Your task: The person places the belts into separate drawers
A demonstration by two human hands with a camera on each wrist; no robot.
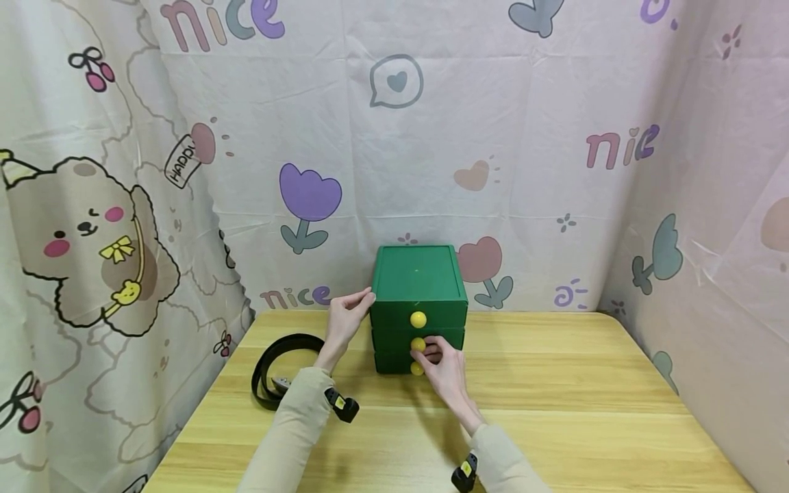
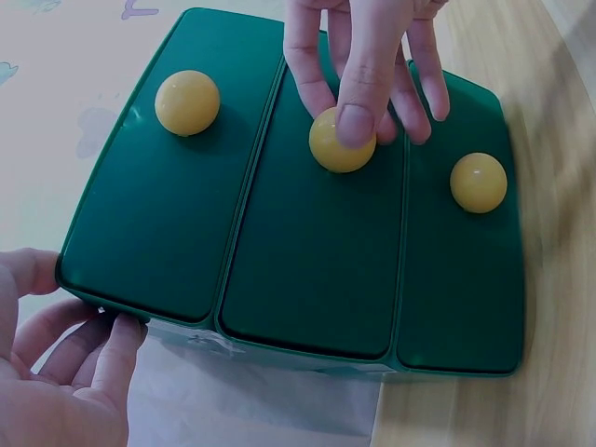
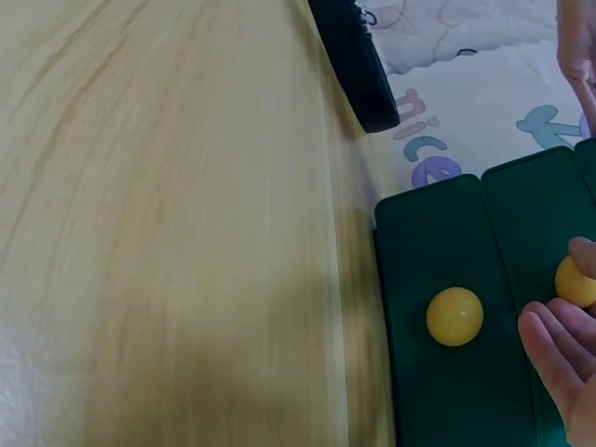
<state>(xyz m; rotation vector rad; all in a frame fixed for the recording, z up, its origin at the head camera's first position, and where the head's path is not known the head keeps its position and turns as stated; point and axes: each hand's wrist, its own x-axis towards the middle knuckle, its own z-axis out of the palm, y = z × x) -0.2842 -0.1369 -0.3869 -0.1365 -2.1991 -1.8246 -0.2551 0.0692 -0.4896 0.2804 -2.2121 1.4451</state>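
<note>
A green drawer box with three stacked drawers stands on the wooden table, each front bearing a round yellow knob. My right hand pinches the middle knob between thumb and fingers. The middle drawer looks level with its neighbours. At the box's upper left front corner, my left hand holds on with bent fingers, some against the side wall. The top knob and the bottom knob are untouched.
A coiled black belt with a metal buckle lies on the table left of the box, beside my left forearm. Behind the table hangs a printed white curtain, with more curtain at both sides.
</note>
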